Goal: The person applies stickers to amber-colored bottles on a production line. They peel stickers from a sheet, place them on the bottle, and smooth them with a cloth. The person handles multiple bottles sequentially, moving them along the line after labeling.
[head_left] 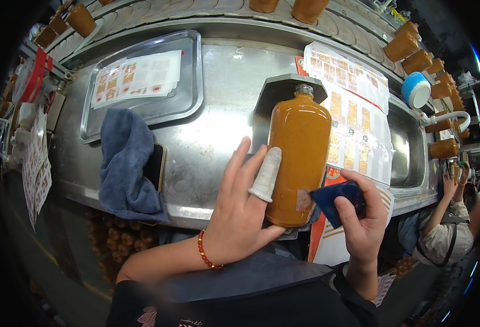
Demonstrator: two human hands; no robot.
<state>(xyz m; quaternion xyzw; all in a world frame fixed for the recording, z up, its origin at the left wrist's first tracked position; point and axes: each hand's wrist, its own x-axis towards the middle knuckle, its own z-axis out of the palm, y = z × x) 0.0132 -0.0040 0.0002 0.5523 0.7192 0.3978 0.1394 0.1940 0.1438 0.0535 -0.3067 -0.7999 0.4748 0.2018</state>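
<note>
An amber-brown glazed bottle (299, 144) with a clear threaded neck leans at a slight tilt on a grey octagonal-plate stand (283, 84). My left hand (234, 220) lies against its left side, fingers stretched apart and thumb by the base. A whitish cloth finger cot (266, 177) covers my left index finger. My right hand (366, 218) pinches a dark blue wedge-shaped scraper (335, 200) between thumb and fingers. The scraper's edge reaches the bottle's lower right, beside a small translucent decal patch (304, 200); whether it touches cannot be told.
Left on the metal bench (223, 82), a tray (196, 82) holds decal sheets (139, 79); a blue cloth (125, 163) partly covers a phone (155, 163). More decal sheets (354, 122) and a sink (406, 144) are right. Brown bottles line a conveyor (207, 10). A co-worker (442, 229) works far right.
</note>
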